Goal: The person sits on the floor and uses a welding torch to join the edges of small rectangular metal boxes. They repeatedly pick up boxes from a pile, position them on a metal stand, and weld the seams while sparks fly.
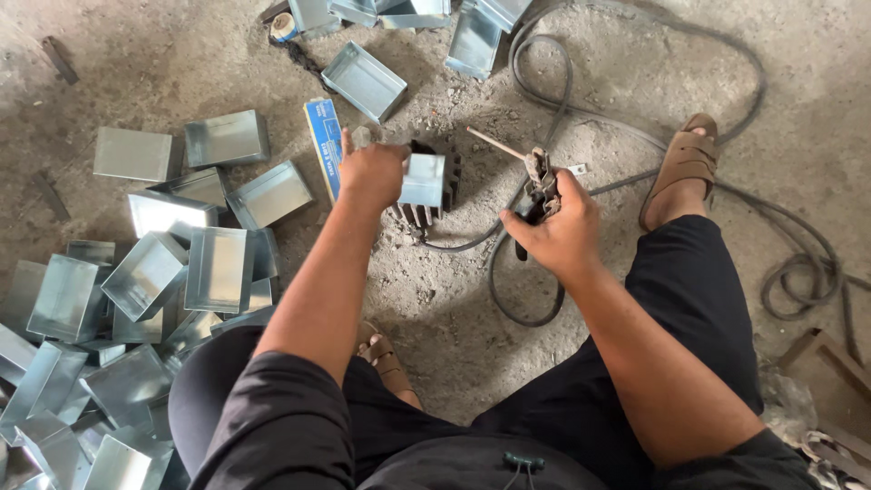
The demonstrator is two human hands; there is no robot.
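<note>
The person wears a black short-sleeved top (pixel 272 426) and loose black trousers (pixel 699 299) ending below the knee. Both forearms are bare. On the feet sit 2 brown strapped sandals (pixel 689 159), each with wide bands across the instep.

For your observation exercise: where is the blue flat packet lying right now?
In the head view the blue flat packet lies on the concrete floor, upper centre-left, just left of the left hand and beside an open metal box.
</note>
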